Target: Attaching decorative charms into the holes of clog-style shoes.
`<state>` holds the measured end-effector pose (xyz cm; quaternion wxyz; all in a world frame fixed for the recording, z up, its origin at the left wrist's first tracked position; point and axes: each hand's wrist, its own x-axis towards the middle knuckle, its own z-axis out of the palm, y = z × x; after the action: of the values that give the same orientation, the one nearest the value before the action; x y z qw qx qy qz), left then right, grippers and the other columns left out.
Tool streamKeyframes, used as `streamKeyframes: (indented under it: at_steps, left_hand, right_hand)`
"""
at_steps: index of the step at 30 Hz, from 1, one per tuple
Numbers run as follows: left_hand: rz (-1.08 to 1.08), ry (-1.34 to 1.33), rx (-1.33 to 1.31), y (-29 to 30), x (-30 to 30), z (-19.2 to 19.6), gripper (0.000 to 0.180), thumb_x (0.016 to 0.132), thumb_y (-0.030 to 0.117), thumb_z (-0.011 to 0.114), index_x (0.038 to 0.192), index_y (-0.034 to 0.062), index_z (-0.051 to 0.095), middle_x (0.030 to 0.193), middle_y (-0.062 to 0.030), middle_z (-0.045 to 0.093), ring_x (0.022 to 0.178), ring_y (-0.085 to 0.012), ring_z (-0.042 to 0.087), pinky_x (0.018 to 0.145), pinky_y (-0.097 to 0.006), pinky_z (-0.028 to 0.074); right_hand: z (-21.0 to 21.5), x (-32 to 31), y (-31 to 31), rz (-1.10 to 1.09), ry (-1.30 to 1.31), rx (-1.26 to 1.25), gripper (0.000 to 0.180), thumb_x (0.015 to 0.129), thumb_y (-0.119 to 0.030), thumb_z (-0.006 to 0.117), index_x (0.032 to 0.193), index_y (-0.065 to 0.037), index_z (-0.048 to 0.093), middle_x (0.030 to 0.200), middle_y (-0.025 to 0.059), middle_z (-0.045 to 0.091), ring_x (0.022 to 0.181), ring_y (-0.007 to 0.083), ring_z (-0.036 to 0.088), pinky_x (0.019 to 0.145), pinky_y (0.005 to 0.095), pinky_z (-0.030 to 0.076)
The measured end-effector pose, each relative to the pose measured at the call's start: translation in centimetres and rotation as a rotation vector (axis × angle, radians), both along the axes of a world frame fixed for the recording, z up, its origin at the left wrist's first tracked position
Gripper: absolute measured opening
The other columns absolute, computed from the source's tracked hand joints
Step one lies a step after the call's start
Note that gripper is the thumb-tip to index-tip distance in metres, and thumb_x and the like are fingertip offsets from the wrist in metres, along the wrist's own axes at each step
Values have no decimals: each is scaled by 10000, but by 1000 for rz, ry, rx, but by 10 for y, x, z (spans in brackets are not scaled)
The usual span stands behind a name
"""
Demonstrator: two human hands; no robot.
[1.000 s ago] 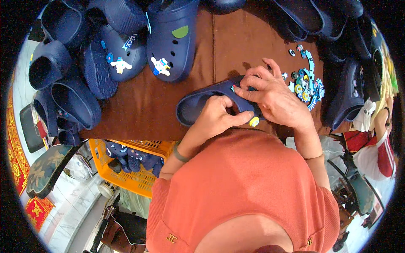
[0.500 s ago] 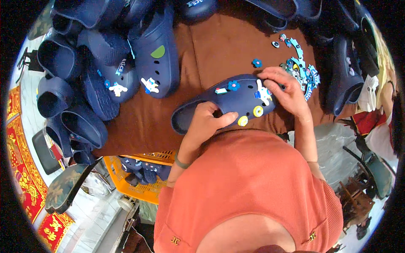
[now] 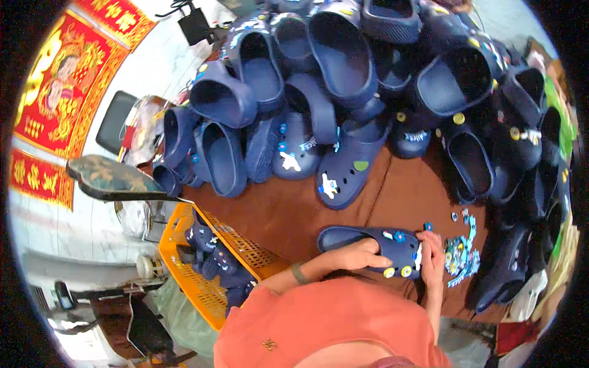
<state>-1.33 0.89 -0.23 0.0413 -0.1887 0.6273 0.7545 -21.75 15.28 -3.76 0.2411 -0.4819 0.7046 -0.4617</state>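
Gold-lettered red banners (image 3: 40,176), lettered blue charm (image 3: 308,146)

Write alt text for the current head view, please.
A person's left hand holds a decorated navy clog over brown cloth, right hand at its toe. Loose charms lie to its right, navy clogs pile beyond, and an orange basket holds more.

Navy clog (image 3: 397,250): upper up, heel past my left hand (image 3: 356,256), toe at my right hand (image 3: 432,260)
Blue flower charm (image 3: 400,237): far side, between my hands
Yellow round charms (image 3: 407,271): two, near side
White charm (image 3: 419,256): toe
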Motion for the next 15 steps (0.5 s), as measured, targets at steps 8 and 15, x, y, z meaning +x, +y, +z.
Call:
streamKeyframes:
  at_steps: [8,15]
  left_hand:
    - [-46,4,-181,2,0,0,527,898,379,583,1187,-61,583,1111,-179,649,1038,-251,596,930,-377,446]
    - [-262,18,-588,-10,24,-1,322,888,234,676,1114,7,648,1037,-183,680,937,-301,660,846,-362,499]
  right_hand:
    - [-10,3,2,-93,33,-97,204,947,-72,499,966,30,674,1049,127,647,1029,254,585,944,353,415]
    - [-3,1,-7,-57,-8,-270,153,931,-66,555,920,9,687,944,126,665,916,243,608,826,347,476]
